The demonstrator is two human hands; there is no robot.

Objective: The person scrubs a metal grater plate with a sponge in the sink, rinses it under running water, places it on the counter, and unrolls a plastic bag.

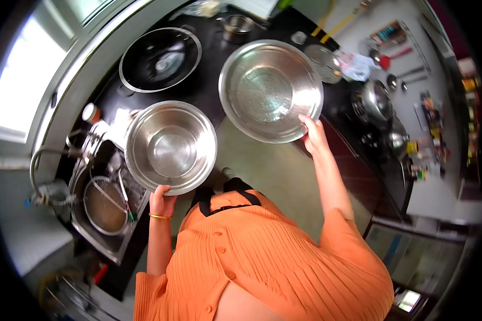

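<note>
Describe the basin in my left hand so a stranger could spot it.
Start at the sink. Just to its right, your left hand grips a shiny metal basin by the rim. Unlike the wider basin in your right hand, it is nearer the sink.

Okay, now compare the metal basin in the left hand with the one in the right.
The left-hand basin has a smaller-looking opening; the right-hand basin looks wider. The left-hand basin is nearer the sink; the right-hand basin is farther from it. Both are round, shiny metal.
</note>
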